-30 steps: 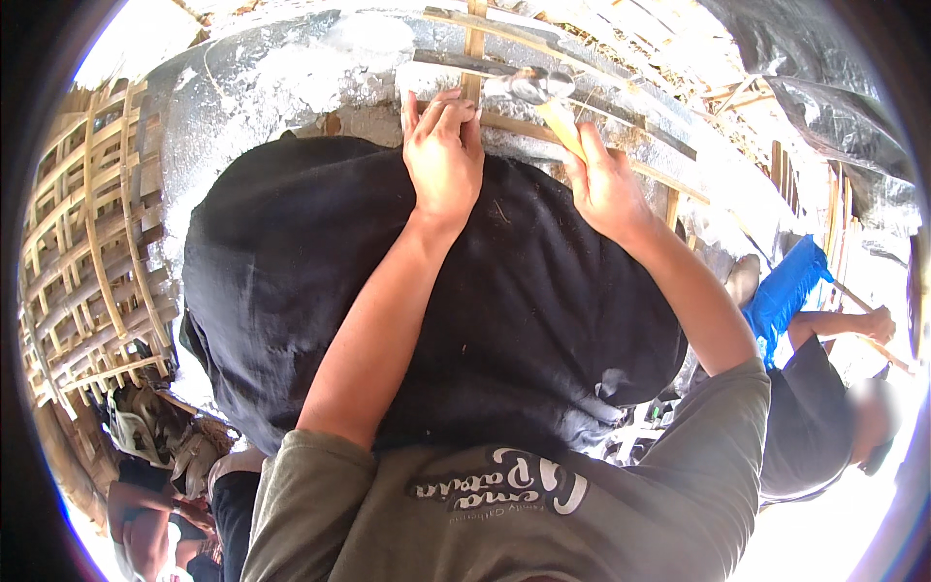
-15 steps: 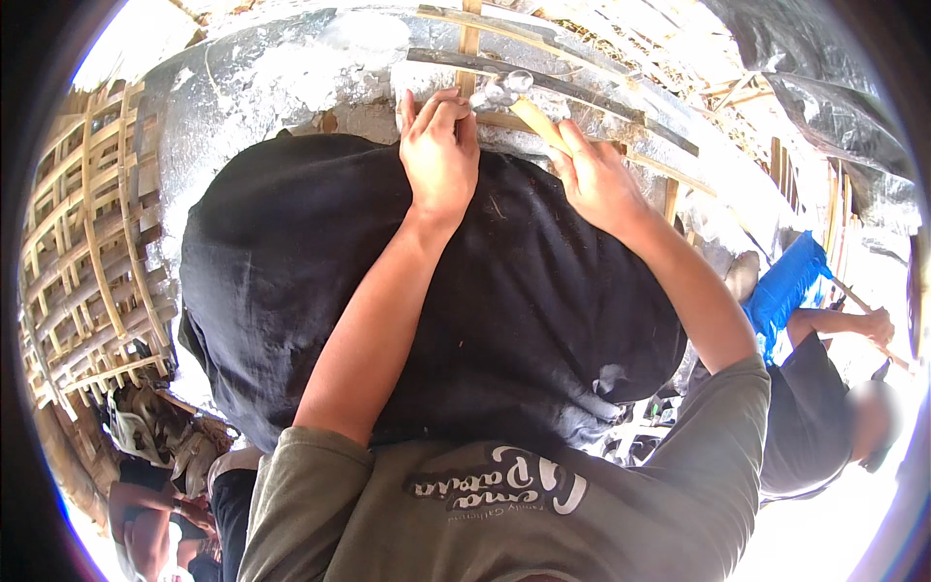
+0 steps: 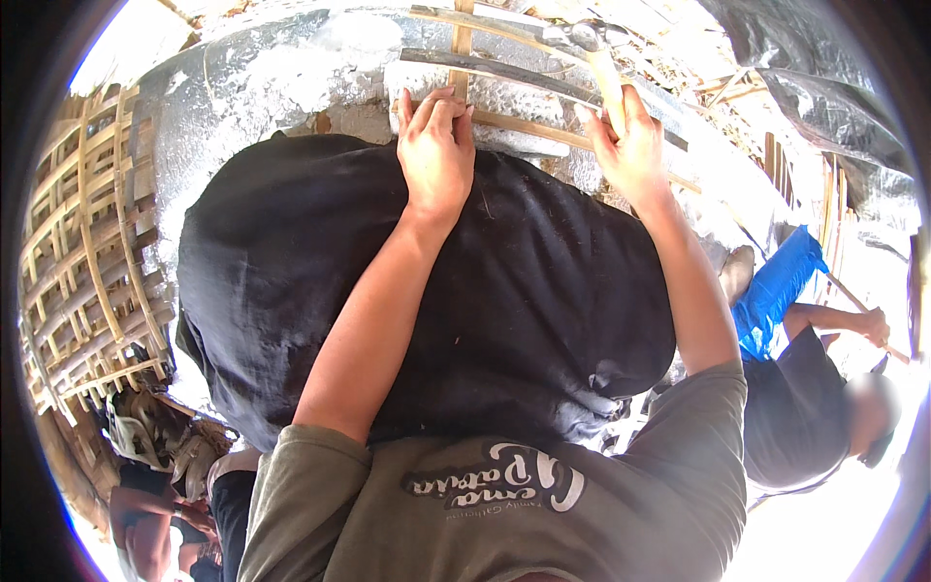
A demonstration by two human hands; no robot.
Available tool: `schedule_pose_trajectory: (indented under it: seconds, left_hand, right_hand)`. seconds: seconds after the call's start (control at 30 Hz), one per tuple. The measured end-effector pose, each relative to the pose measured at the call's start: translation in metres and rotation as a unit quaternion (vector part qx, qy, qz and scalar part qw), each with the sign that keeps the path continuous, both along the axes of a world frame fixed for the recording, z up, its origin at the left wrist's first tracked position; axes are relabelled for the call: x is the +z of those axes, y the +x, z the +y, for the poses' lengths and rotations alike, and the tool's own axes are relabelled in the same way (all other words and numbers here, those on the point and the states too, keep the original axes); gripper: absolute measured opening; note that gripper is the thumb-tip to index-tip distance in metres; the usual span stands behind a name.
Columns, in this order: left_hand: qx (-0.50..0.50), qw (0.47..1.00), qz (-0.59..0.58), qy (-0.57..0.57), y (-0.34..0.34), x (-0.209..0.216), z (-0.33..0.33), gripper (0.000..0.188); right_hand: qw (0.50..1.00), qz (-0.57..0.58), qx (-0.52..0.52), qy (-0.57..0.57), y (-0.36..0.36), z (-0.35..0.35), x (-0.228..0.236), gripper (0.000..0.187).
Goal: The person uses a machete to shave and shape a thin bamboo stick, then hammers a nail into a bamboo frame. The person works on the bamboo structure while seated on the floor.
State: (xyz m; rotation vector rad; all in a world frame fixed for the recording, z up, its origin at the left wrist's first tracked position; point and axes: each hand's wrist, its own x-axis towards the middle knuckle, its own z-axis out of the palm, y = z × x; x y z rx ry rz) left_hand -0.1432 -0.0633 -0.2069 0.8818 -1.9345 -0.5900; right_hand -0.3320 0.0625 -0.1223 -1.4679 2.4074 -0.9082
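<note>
My right hand point(image 3: 635, 150) grips the pale wooden handle of a hammer point(image 3: 607, 85); its metal head is raised beyond the bamboo slats, at the top of the view. My left hand point(image 3: 434, 150) has its fingers curled at the near end of an upright bamboo strip point(image 3: 462, 41), where a lower slat point(image 3: 529, 128) meets it. Whatever lies between those fingertips is too small or hidden to make out. A dark slat point(image 3: 509, 73) and a lighter slat point(image 3: 485, 23) cross the same upright strip farther away. Black cloth point(image 3: 427, 310) covers my lap beneath both forearms.
A woven bamboo lattice point(image 3: 82, 252) stands at the left. Grey, white-stained ground point(image 3: 252, 87) lies ahead, with dark plastic sheeting point(image 3: 810, 87) at the far right. To my right a person point(image 3: 800, 417) holds a stick beside a blue bundle point(image 3: 781, 291). Another person point(image 3: 150, 524) sits lower left.
The hammer has moved up and to the right, away from my left fingertips, with my right hand around its handle. My left hand stays nearly in place.
</note>
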Motion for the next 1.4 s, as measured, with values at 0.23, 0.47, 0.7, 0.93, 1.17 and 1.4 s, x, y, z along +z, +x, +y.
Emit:
schedule_pose_trajectory:
  seconds: [0.23, 0.47, 0.7, 0.93, 1.17, 1.4]
  left_hand:
    - [-0.002, 1.000, -0.021, -0.019, -0.001, 0.001, -0.003, 0.010]
    - [-0.026, 0.999, -0.026, -0.026, -0.001, 0.004, -0.004, 0.012]
    - [-0.047, 0.999, -0.022, 0.011, 0.002, 0.007, -0.005, 0.024]
    - [-0.050, 0.997, -0.048, -0.017, 0.003, 0.008, -0.005, 0.035]
    - [-0.049, 0.997, -0.045, -0.033, 0.005, 0.013, -0.003, 0.039]
    - [-0.042, 0.990, -0.113, -0.070, 0.015, 0.032, 0.002, 0.052]
  right_hand:
    - [0.985, 0.030, -0.016, 0.168, -0.001, -0.018, 0.003, 0.069]
    - [0.987, 0.101, 0.094, 0.079, 0.003, -0.046, -0.021, 0.103]
    - [0.984, 0.096, 0.086, 0.121, 0.019, -0.061, -0.033, 0.104]
    - [0.990, 0.084, 0.082, 0.073, 0.020, -0.056, -0.038, 0.100]
    - [0.987, 0.121, 0.073, 0.080, 0.030, -0.052, -0.033, 0.101]
    - [0.987, 0.114, 0.069, 0.085, 0.029, -0.051, -0.034, 0.095]
